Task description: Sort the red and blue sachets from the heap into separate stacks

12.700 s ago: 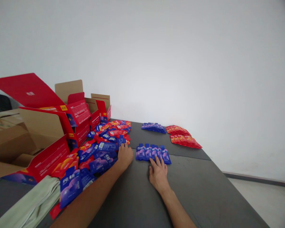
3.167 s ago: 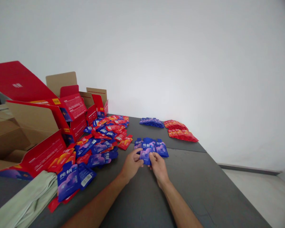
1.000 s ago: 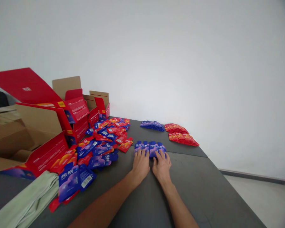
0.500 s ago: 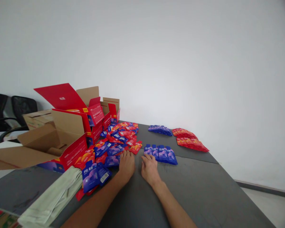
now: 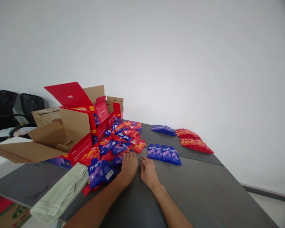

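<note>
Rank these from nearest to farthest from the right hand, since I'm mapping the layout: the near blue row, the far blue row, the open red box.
From the right hand:
1. Near blue row, just ahead to its right.
2. Far blue row, farther back on the table.
3. Open red box, far left, beyond the loose pile.

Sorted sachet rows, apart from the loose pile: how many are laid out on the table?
4. One blue row lies just beyond the right hand; another blue row sits farther back; two red rows lie right of it, near the table's far edge. None seem hidden.
</note>
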A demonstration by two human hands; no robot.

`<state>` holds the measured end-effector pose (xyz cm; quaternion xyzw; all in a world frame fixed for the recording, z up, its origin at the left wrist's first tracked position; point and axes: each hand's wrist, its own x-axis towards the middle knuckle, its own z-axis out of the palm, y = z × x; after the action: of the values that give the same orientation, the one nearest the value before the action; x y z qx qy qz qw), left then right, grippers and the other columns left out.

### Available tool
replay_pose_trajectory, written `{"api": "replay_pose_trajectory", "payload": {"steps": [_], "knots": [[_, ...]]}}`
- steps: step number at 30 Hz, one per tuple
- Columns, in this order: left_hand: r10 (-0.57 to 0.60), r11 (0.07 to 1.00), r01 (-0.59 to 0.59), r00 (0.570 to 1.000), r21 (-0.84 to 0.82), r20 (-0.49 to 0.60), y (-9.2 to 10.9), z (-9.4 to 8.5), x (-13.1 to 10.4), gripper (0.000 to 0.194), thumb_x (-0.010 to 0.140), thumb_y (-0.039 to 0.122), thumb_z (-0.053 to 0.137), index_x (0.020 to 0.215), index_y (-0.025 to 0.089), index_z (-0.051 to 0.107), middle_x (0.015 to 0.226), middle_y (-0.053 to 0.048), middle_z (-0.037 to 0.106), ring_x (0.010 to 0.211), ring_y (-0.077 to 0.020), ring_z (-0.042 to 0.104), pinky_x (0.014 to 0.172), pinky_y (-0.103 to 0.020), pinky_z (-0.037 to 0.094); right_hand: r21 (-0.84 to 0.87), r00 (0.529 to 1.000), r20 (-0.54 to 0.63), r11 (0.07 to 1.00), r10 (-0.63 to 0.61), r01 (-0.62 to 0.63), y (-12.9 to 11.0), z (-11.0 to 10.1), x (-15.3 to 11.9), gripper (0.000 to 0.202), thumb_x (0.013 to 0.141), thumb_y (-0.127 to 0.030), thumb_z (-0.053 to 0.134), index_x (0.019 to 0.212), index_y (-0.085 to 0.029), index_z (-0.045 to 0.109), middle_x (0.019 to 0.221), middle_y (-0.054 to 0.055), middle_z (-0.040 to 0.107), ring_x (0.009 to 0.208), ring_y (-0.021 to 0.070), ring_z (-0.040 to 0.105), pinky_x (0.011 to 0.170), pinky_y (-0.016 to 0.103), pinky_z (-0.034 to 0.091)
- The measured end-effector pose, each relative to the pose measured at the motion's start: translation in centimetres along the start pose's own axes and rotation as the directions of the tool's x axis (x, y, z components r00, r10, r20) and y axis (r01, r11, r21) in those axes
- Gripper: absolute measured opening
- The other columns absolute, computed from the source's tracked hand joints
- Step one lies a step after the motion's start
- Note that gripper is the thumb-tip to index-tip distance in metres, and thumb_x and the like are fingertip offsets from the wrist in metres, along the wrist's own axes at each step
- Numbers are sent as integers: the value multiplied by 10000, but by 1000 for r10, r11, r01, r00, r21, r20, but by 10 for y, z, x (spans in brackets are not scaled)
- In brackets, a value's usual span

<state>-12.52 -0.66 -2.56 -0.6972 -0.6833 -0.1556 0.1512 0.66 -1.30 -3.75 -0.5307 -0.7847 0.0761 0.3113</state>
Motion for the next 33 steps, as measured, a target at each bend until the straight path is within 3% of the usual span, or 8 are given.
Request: {"api": "replay_pose_trajectory", "payload": {"steps": [6, 12, 15, 18, 22, 25, 29, 33], "knots": [[-1, 996, 2, 1000, -94, 13, 20, -21, 9, 302, 894, 97, 379, 1043, 126, 640, 1020, -149, 667, 979, -280, 591, 884, -405, 414, 125, 1000, 0, 992, 12, -12, 6, -12, 1, 372, 869, -148, 452, 1167, -174, 674, 1254, 106, 636, 1179, 237, 553, 1019, 347, 408], [18, 896, 31, 994, -444, 104, 54, -34, 25, 267, 928, 149, 375, 1052, 188, 608, 982, -84, 687, 954, -211, 631, 853, -313, 441, 374, 994, -3, 922, 114, -104, 16, -39, 1, 454, 794, -219, 558, 1243, -193, 626, 1178, 98, 676, 1090, 244, 609, 948, 351, 462], [-59, 700, 81, 997, -709, 55, 63, -24, 34, 262, 954, 249, 369, 1077, 200, 595, 972, -63, 693, 942, -187, 642, 831, -282, 454, 538, 980, 48, 822, 192, -187, 24, -52, -1, 421, 786, -300, 603, 1195, -205, 642, 1050, 75, 713, 952, 233, 648, 858, 353, 504], [-153, 402, 114, 987, -909, 56, 64, -9, 41, 245, 917, 341, 436, 981, 182, 611, 934, -56, 690, 891, -190, 643, 780, -283, 479, 699, 962, 165, 662, 220, -271, 35, -63, -7, 387, 787, -398, 641, 1117, -197, 658, 882, 45, 718, 816, 211, 652, 755, 327, 519], [-83, 11, 245, 966, -969, 243, 64, 7, 41, 326, 833, 472, 550, 841, 154, 624, 747, -19, 660, 665, -158, 610, 617, -258, 464, 810, 934, 285, 467, 215, -355, 51, -71, -18, 389, 755, -509, 687, 923, -159, 681, 758, 25, 685, 700, 179, 623, 667, 291, 489], [-5, -145, 298, 953, -944, 302, 66, 10, 36, 395, 780, 536, 608, 793, 143, 644, 713, -7, 648, 617, -132, 573, 589, -240, 437, 842, 919, 293, 384, 265, -379, 58, -71, -22, 410, 719, -533, 725, 862, -152, 678, 731, 20, 675, 644, 159, 596, 639, 276, 463], [53, -143, 314, 949, -938, 310, 67, 11, 33, 361, 735, 494, 676, 767, 135, 662, 707, -4, 647, 625, -123, 565, 604, -228, 431, 857, 910, 287, 345, 300, -384, 58, -69, -23, 434, 703, -554, 741, 854, -152, 677, 702, 16, 664, 614, 145, 578, 615, 259, 445], [-73, -99, 321, 942, -942, 329, 64, 15, 34, 343, 736, 478, 675, 705, 141, 618, 629, 23, 591, 556, -100, 509, 525, -206, 373, 803, 912, 305, 441, 274, -401, 54, -71, -26, 446, 776, -599, 652, 778, -153, 653, 621, -11, 609, 511, 89, 481, 486, 200, 333]]}}
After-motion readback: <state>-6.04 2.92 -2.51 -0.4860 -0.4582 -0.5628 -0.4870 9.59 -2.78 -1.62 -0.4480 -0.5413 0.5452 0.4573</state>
